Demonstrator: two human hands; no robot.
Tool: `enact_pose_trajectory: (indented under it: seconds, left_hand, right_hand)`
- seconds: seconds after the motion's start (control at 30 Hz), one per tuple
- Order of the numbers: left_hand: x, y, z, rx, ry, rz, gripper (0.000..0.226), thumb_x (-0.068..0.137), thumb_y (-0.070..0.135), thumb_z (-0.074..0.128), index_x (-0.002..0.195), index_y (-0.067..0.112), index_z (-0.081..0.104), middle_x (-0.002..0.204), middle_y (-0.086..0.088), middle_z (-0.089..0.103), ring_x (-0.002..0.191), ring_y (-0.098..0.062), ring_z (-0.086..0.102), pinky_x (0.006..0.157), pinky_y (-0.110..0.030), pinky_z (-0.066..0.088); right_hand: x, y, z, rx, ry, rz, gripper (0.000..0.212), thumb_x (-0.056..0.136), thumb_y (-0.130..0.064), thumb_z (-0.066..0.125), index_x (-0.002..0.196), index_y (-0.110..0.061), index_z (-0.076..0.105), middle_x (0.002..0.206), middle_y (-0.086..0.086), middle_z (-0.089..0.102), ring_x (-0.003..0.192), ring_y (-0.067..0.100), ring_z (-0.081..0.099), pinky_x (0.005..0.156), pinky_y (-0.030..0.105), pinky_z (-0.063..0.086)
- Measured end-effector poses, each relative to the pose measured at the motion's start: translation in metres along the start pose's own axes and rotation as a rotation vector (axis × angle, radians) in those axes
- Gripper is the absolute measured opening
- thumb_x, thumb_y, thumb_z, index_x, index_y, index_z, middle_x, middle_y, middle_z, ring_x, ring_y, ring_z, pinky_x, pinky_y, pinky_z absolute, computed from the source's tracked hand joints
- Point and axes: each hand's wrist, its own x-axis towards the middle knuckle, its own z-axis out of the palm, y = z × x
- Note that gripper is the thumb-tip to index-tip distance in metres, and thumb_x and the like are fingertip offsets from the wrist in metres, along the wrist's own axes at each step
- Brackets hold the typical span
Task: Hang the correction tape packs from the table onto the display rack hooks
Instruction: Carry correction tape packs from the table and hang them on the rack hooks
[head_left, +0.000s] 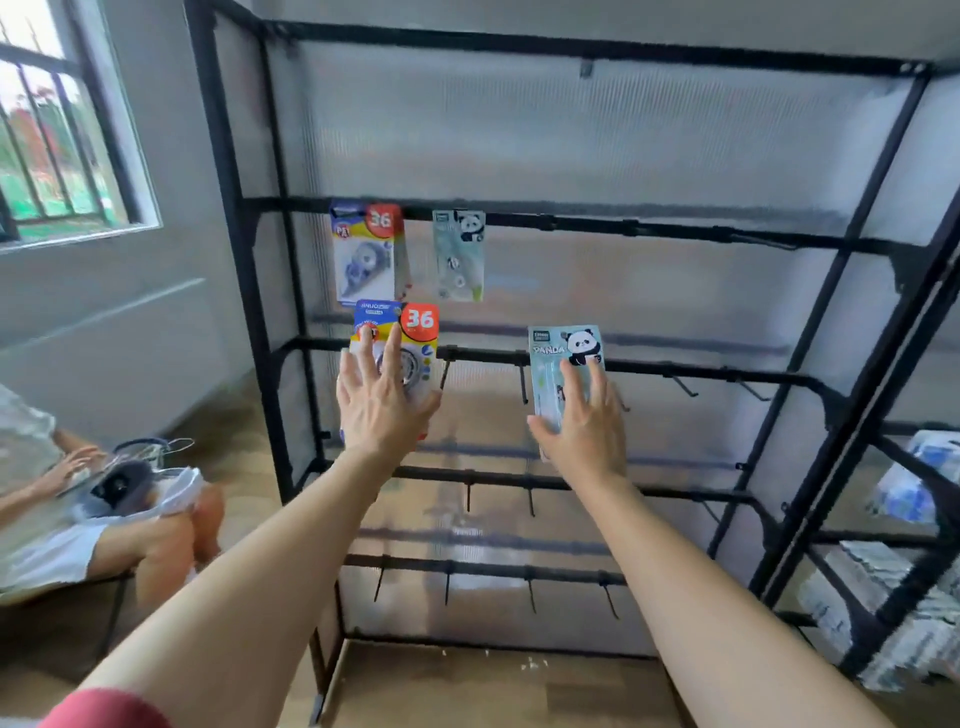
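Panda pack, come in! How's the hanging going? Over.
Left hand presses 36 pack at second bar. Right hand presses panda pack there too. Upper bar holds two more. Nothing blocking.

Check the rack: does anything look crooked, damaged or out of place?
Nothing looks damaged or spilled. The hung 36 pack on the upper rail looks slightly askew beside the straighter hung panda pack. Small white scraps lie on the floor under the rack.
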Motion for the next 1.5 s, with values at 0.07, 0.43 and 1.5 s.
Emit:
enact_pose_trajectory:
  seconds: [0.07, 0.43, 1.5]
  left_hand:
    - [0.018, -0.002, -0.001, 0.003, 0.032, 0.001, 0.090, 0.086, 0.045, 0.061, 0.153, 0.030, 0.003, 0.160, -0.005, -0.003, 0.146, -0.032, -0.003, 0.117, -0.047, 0.005]
    - [0.122, -0.045, -0.018, -0.026, 0.228, 0.056, 0.088, 0.086, 0.044, 0.063, 0.153, 0.028, 0.009, 0.160, -0.006, 0.001, 0.146, -0.033, -0.005, 0.117, -0.047, 0.002]
    - [0.246, -0.055, 0.047, -0.084, 0.035, 0.036, 0.109, 0.079, 0.037, 0.076, 0.152, 0.032, -0.006, 0.158, -0.012, -0.014, 0.144, -0.040, -0.007, 0.116, -0.058, 0.008]
  right_hand:
    - [0.019, -0.006, 0.009, 0.014, -0.006, -0.034, 0.076, 0.088, -0.041, 0.062, 0.150, -0.016, 0.026, 0.157, 0.015, 0.015, 0.139, 0.041, 0.021, 0.109, 0.049, 0.033]
    - [0.101, -0.059, 0.059, 0.092, 0.019, -0.124, 0.076, 0.091, -0.042, 0.058, 0.151, -0.018, 0.019, 0.158, 0.013, 0.009, 0.141, 0.037, 0.017, 0.111, 0.048, 0.033]
    - [0.175, -0.091, 0.098, 0.156, 0.274, -0.085, 0.077, 0.085, -0.038, 0.068, 0.148, -0.013, 0.032, 0.156, 0.017, 0.019, 0.142, 0.040, 0.020, 0.111, 0.054, 0.029]
